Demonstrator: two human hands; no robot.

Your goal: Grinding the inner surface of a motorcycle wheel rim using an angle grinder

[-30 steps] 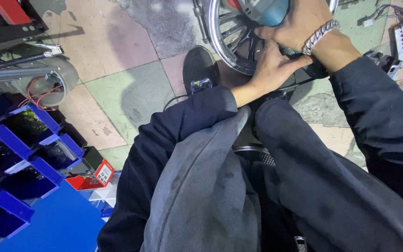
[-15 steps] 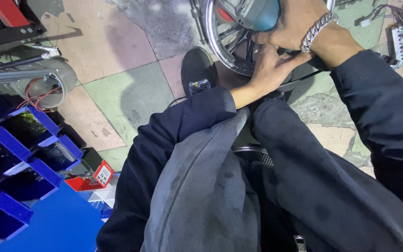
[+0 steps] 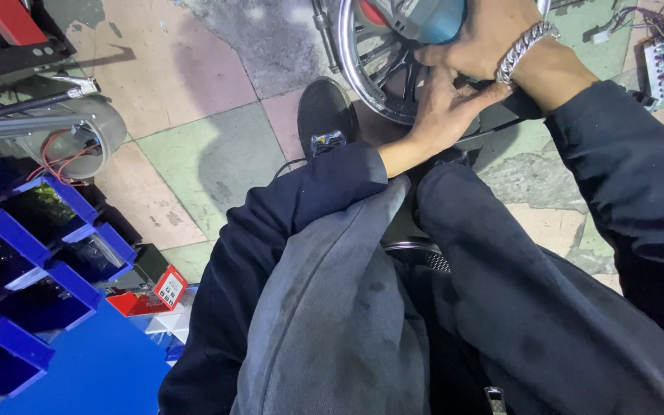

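Gripping a teal power tool (image 3: 432, 19), both hands (image 3: 463, 84) meet over the wheel rim (image 3: 363, 69).

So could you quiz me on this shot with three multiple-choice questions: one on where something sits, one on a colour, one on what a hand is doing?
1. Where do the blue storage bins sit in the view?
A. lower left
B. upper right
C. centre

2. What colour is the tool body under the right hand?
A. yellow
B. teal blue
C. white

3. What is the left hand doing?
A. hanging free at the side
B. holding a red box
C. resting against the chrome wheel rim, close under the right hand

Answers:
1 A, the bins fill the lower left edge.
2 B, teal casing shows above the fingers.
3 C, its fingers lie on the rim by the black shoe.
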